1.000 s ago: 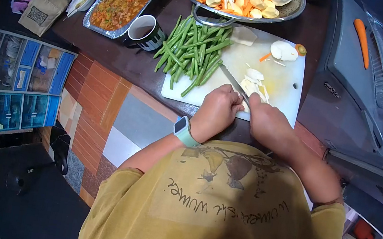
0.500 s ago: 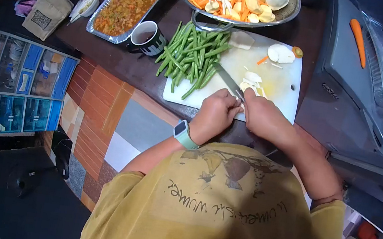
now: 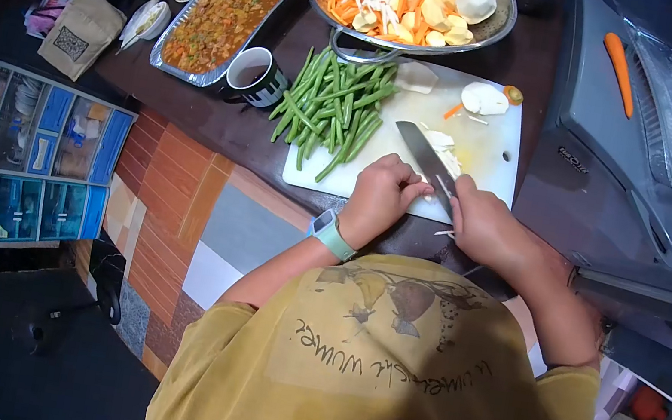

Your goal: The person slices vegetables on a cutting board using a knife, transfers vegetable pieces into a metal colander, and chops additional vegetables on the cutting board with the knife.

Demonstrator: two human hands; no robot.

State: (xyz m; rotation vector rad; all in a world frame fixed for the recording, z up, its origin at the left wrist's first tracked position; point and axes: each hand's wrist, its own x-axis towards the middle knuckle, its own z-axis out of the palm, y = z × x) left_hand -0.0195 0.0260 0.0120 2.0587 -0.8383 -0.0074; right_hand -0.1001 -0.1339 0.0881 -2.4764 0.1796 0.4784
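Observation:
My right hand [image 3: 486, 222] is wrapped round the handle of a kitchen knife [image 3: 421, 149], its blade pointing up and left over the white cutting board [image 3: 331, 182]. Close by on the left, my left hand [image 3: 383, 200], with a watch on its wrist, is closed in a pinch at the board's near edge. A small white vegetable piece [image 3: 430, 197] shows at its fingertips, mostly hidden. White slices [image 3: 441, 143] lie just beyond the blade. Green beans [image 3: 338, 106] are heaped on the board's left side. A larger white vegetable piece [image 3: 484, 99] sits at the far right.
Behind the board stands a metal colander [image 3: 500, 39] of cut vegetables and peeled potatoes. A mug [image 3: 257, 76] and a foil tray of cooked food [image 3: 235, 12] are to the left. On the right, a grey appliance [image 3: 580, 116] carries a carrot [image 3: 618, 76] and a clear plastic tray.
My right hand and the knife have shifted right and slightly down, and more of the blade's flat side shows. White slivers now appear by the knife. My left hand stays pinched.

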